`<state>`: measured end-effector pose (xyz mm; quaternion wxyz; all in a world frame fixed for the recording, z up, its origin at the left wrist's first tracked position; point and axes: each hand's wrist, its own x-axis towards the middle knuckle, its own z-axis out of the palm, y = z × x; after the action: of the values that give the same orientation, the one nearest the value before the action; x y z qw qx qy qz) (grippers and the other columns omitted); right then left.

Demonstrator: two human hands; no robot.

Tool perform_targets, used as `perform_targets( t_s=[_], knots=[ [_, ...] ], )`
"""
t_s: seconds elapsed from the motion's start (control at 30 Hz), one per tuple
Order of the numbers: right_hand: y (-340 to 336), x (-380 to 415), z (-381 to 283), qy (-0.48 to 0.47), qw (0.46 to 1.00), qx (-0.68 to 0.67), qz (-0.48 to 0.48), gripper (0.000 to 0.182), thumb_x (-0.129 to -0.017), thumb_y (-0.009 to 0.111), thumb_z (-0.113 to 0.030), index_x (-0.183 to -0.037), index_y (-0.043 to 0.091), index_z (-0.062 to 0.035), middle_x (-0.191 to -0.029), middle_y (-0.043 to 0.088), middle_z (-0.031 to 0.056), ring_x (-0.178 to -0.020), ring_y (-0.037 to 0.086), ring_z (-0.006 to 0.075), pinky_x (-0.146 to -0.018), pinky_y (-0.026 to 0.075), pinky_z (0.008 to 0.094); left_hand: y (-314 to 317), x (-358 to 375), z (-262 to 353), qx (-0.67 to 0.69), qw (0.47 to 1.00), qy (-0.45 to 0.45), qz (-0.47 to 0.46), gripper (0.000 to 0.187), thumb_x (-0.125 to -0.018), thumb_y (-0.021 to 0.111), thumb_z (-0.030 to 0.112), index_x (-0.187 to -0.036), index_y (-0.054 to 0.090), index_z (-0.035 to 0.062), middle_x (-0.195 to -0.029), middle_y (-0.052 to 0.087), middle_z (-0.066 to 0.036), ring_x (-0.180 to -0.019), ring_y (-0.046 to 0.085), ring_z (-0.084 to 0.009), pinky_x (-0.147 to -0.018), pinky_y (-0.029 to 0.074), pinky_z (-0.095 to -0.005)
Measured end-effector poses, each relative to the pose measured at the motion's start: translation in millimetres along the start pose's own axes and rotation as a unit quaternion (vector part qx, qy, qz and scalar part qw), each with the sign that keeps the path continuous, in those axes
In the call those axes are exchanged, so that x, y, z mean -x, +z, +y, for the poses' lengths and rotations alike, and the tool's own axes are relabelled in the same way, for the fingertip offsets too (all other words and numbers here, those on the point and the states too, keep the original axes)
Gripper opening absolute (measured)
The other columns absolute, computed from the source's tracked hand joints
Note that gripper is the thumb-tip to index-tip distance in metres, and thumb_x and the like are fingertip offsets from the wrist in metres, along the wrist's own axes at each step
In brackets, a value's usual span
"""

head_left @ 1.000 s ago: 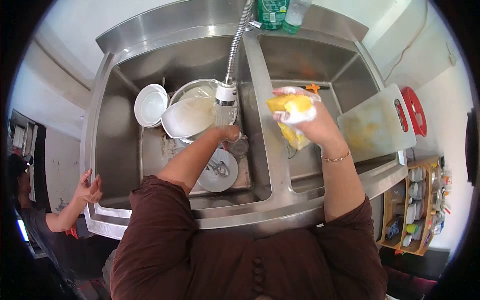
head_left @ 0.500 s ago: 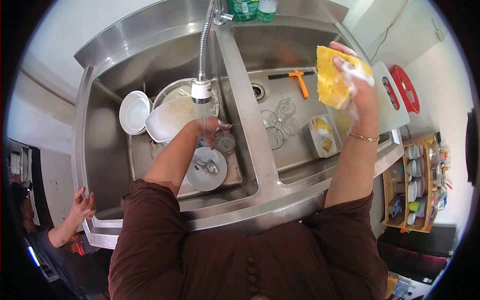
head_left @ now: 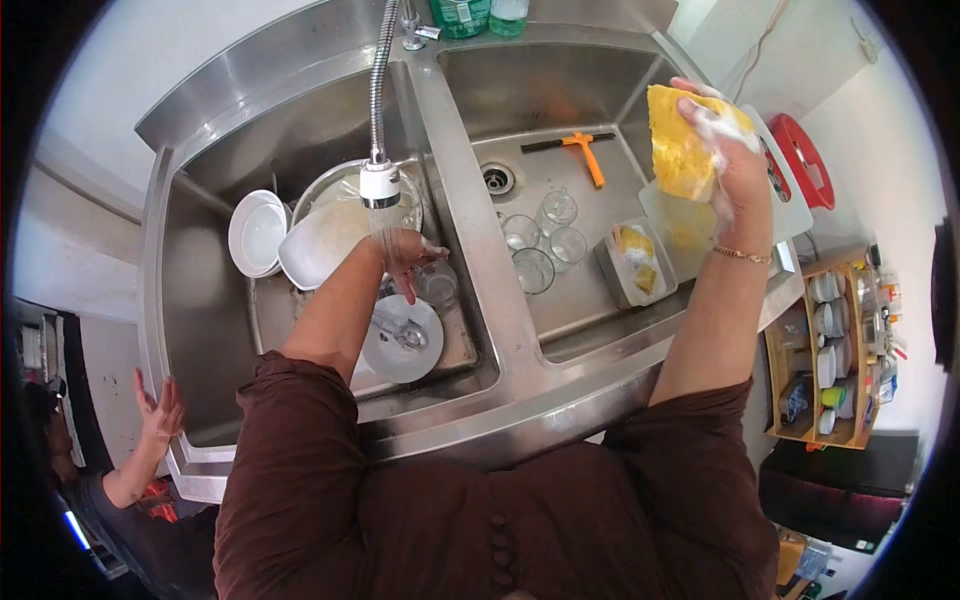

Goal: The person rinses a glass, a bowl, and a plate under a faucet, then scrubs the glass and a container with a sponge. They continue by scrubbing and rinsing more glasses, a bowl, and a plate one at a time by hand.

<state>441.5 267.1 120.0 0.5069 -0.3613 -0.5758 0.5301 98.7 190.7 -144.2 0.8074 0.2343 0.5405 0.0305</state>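
My left hand (head_left: pixel 404 260) is under the water running from the white spray tap head (head_left: pixel 379 184), its fingers spread and nothing in them. Beside its fingertips stands a clear glass (head_left: pixel 437 285), and just below lies a white plate (head_left: pixel 403 352) with a metal spoon-like utensil (head_left: pixel 404 331) on it. Up over the right basin, my right hand (head_left: pixel 737 150) grips a yellow sponge (head_left: pixel 682 145). Suds cover the fingers and wrist of that hand. A large white dish (head_left: pixel 318 248) and round white bowls (head_left: pixel 257 234) sit in the left basin behind my left forearm.
In the right basin are several glasses (head_left: pixel 533 270), an orange-handled squeegee (head_left: pixel 588 160) and a plastic tub (head_left: pixel 618 268) holding soapy sponge pieces. Green bottles (head_left: pixel 462 17) stand behind the tap. At left, another person's hand (head_left: pixel 157 410) is near the sink's edge. A dish rack (head_left: pixel 822 350) stands at right.
My right hand with the sponge has shifted slightly right. My left hand stays under the water, its fingers a little more spread. The view has moved slightly; the other person's hand has turned upward.
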Motion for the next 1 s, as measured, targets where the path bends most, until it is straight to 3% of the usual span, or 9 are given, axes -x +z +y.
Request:
perform_targets(
  t_s=[0.23,0.33,0.4,0.47,0.53,0.73,0.83,0.93,1.0],
  knots=[
    [-47,-34,56,-0.013,0.911,0.385,-0.149,0.030,-0.067,0.075,-0.026,-0.083,0.063,-0.0033,-0.079,0.063,0.0051,-0.072,0.056,0.0119,-0.064,0.045,0.0263,-5,3,-17,-0.236,0.953,0.189,-0.009,0.062,-0.087,0.049,0.034,-0.133,0.026,-0.0004,-0.139,0.025,-0.021,-0.103,0.049,-0.0495,-0.072,0.052,-0.0555],
    [-71,-39,94,0.119,0.801,0.513,-0.285,0.039,-0.067,0.074,-0.035,-0.090,0.063,-0.0054,-0.087,0.063,0.0070,-0.082,0.058,0.0161,-0.077,0.045,0.0275,-1,5,-17,-0.302,0.937,0.173,-0.002,0.064,-0.087,0.050,0.034,-0.131,0.026,-0.0048,-0.136,0.030,-0.022,-0.103,0.051,-0.0466,-0.073,0.054,-0.0511],
    [-82,-38,125,0.251,0.645,0.641,-0.332,0.051,-0.061,0.076,-0.043,-0.092,0.064,-0.0044,-0.091,0.064,0.0099,-0.082,0.058,0.0201,-0.077,0.045,0.0311,8,7,-12,-0.228,0.965,0.115,0.060,0.062,-0.086,0.052,0.030,-0.130,0.028,-0.0050,-0.135,0.033,-0.021,-0.102,0.052,-0.0445,-0.072,0.055,-0.0480],
    [-92,-29,137,0.281,0.652,0.626,-0.321,0.053,-0.060,0.075,-0.046,-0.092,0.065,-0.0054,-0.091,0.064,0.0098,-0.082,0.058,0.0199,-0.076,0.044,0.0315,-1,-7,-21,-0.151,0.979,0.056,0.123,0.059,-0.085,0.054,0.025,-0.129,0.029,-0.0052,-0.133,0.035,-0.020,-0.102,0.053,-0.0424,-0.070,0.056,-0.0450],
    [-102,-25,156,0.311,0.658,0.610,-0.313,0.055,-0.059,0.074,-0.048,-0.093,0.067,-0.0063,-0.092,0.065,0.0098,-0.081,0.057,0.0197,-0.075,0.044,0.0320,-26,-36,-46,-0.250,0.940,0.201,0.115,0.063,-0.072,0.068,0.039,-0.120,0.044,0.0068,-0.098,0.056,-0.015,-0.079,0.063,-0.0247,-0.057,0.056,-0.0357],
    [-107,-13,188,0.367,0.578,0.480,-0.549,0.041,-0.068,0.067,-0.036,-0.095,0.067,-0.0050,-0.095,0.065,0.0098,-0.087,0.058,0.0205,-0.078,0.045,0.0305,10,0,-36,-0.172,0.959,0.144,0.173,0.077,-0.068,0.070,0.043,-0.127,0.039,0.0024,-0.097,0.056,-0.013,-0.072,0.060,-0.0213,-0.053,0.053,-0.0327],
    [-67,-3,144,0.353,0.501,0.610,-0.502,0.034,-0.075,0.060,-0.029,-0.096,0.067,-0.0034,-0.100,0.064,0.0127,-0.092,0.060,0.0226,-0.081,0.046,0.0329,14,2,-40,-0.166,0.954,0.165,0.185,0.078,-0.069,0.070,0.041,-0.128,0.038,0.0004,-0.095,0.056,-0.012,-0.072,0.060,-0.0210,-0.053,0.053,-0.0318],
    [-127,-31,247,0.326,0.493,0.735,-0.332,0.029,-0.077,0.055,-0.020,-0.098,0.065,-0.0023,-0.105,0.062,0.0160,-0.096,0.060,0.0272,-0.083,0.047,0.0364,-11,-31,-57,-0.284,0.919,0.210,0.176,0.072,-0.071,0.069,0.038,-0.125,0.042,-0.0002,-0.097,0.056,-0.013,-0.071,0.060,-0.0216,-0.052,0.052,-0.0307],
    [-119,-30,237,0.265,0.495,0.752,-0.345,0.027,-0.077,0.053,-0.016,-0.096,0.065,-0.0017,-0.105,0.061,0.0177,-0.097,0.059,0.0295,-0.084,0.047,0.0376,-8,-30,-60,-0.300,0.898,0.263,0.187,0.070,-0.072,0.069,0.037,-0.124,0.043,-0.0007,-0.097,0.056,-0.014,-0.068,0.060,-0.0218,-0.052,0.052,-0.0303]
  ],
)
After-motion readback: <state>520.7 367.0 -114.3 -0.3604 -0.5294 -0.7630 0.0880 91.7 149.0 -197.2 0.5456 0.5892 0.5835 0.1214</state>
